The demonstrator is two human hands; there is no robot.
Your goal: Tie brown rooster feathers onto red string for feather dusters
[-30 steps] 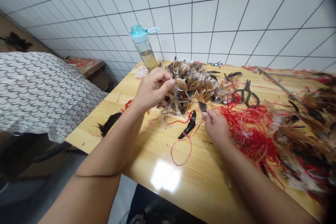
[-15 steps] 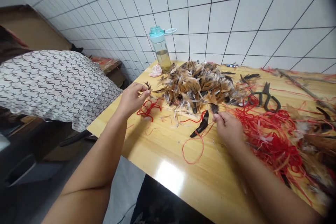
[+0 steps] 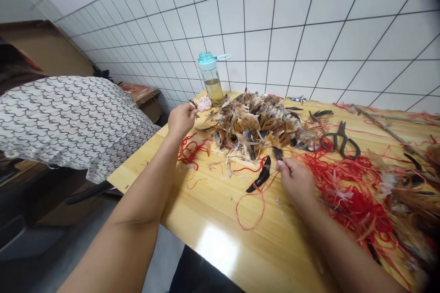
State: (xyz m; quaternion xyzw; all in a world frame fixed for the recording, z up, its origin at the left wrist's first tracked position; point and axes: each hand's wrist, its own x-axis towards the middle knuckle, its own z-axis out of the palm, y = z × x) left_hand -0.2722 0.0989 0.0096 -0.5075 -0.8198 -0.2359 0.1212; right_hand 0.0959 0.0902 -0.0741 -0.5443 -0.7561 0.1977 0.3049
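With our left hand we pinch a small dark feather near the bottle, while our right hand grips a dark feather tuft between the feather pile and red string.

Patterned shirt cut off by left edge; brown feathers at right edge blurred, cut off.

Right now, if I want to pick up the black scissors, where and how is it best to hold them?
Probably by the right handle loop of the scissors, from above and the right. The loops lie toward you and the blades point to the wall, while red string crosses the left loop and might snag.
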